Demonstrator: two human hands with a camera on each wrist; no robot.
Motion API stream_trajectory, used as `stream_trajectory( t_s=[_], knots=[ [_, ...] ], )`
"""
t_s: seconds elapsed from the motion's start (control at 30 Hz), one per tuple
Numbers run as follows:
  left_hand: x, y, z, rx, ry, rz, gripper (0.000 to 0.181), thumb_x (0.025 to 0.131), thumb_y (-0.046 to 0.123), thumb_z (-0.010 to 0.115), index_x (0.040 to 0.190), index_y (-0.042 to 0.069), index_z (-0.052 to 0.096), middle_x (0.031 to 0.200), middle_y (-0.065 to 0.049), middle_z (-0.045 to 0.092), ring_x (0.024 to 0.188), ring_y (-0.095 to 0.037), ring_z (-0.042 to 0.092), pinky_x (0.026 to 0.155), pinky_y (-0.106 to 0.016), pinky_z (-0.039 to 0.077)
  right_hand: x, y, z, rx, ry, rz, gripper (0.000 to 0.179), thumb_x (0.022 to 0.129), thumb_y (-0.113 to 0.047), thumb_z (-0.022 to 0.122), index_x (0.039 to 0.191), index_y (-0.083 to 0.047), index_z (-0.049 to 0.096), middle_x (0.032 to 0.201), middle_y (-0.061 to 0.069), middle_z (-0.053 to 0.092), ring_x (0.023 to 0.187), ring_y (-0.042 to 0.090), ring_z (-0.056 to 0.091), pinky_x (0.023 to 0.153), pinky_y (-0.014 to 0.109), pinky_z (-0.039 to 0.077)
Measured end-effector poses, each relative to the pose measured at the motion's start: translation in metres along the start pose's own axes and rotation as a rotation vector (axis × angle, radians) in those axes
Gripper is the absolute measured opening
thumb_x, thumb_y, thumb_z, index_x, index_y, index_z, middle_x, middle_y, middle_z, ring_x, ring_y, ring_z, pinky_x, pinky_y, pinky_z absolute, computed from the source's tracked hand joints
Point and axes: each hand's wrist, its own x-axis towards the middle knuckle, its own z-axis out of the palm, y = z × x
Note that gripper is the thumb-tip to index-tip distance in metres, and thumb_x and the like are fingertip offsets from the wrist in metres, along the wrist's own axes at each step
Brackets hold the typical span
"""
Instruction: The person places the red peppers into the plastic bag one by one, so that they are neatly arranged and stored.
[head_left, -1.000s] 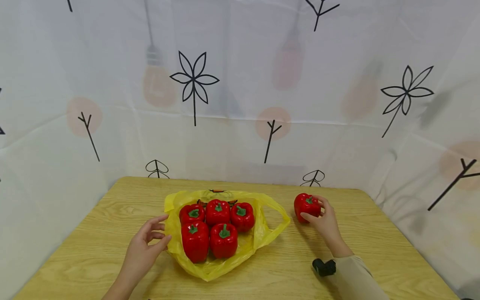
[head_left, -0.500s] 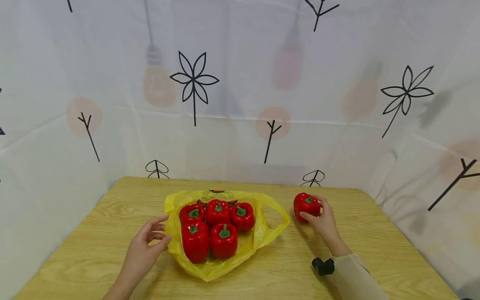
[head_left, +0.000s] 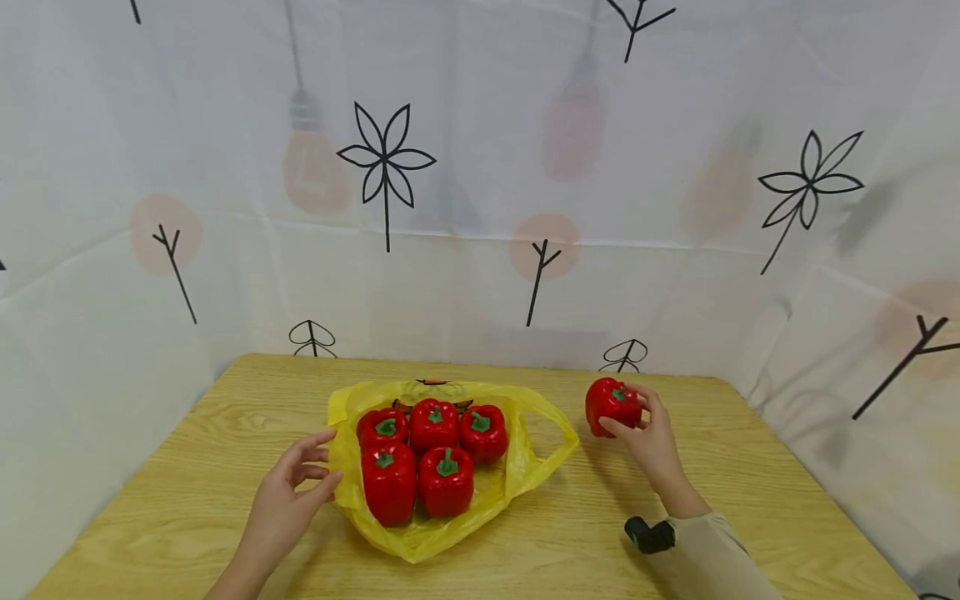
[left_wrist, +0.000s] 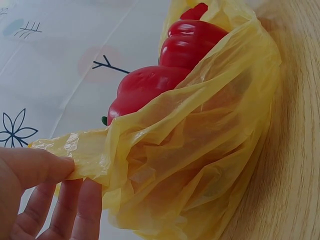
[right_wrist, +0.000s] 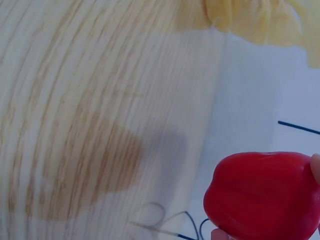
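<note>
A yellow plastic bag [head_left: 411, 546] lies spread on the wooden table with several red bell peppers [head_left: 389, 492] with green stems inside it. At its left side my left hand [head_left: 288, 492] pinches the bag's edge between thumb and fingers, plainest in the left wrist view, where the bag [left_wrist: 220, 130] stretches away from the thumb. To the right of the bag, my right hand [head_left: 654, 437] grips another red bell pepper [head_left: 604, 408] by its right side. That bell pepper [right_wrist: 260, 195] is held above the table in the right wrist view, its shadow falling on the wood.
The wooden table [head_left: 570, 550] ends at a white patterned cloth [head_left: 465, 292] hanging behind it. One loop handle of the bag [head_left: 558, 454] points toward the right hand. A black device [head_left: 649, 536] sits at the right wrist.
My right hand has raised its bell pepper slightly off the table. The left hand and the bag have stayed in place.
</note>
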Motion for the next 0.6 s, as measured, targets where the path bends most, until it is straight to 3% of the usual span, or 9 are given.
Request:
stream_trajectory(
  t_s=[0.27,0.6],
  knots=[
    [0.0,0.0,0.0,0.005,0.0,0.0,0.046,0.083,-0.001,0.067,0.126,0.01,0.053,0.108,-0.014,0.052,0.084,-0.014,0.057,0.063,-0.026,0.055,-0.009,-0.013,0.0,-0.008,0.029,0.004,0.074,0.085,-0.023,0.07,0.143,-0.01,0.026,0.14,0.022,0.025,0.115,0.041,0.032,0.083,0.04,0.047],
    [0.0,0.001,0.0,0.006,-0.004,-0.012,0.046,0.084,0.0,0.067,0.126,0.01,0.052,0.108,-0.014,0.052,0.085,-0.015,0.057,0.063,-0.026,0.055,-0.019,-0.03,0.001,0.017,0.074,-0.023,0.07,0.084,-0.025,0.071,0.141,-0.014,0.031,0.137,0.018,0.029,0.109,0.035,0.036,0.073,0.027,0.048]
  ],
)
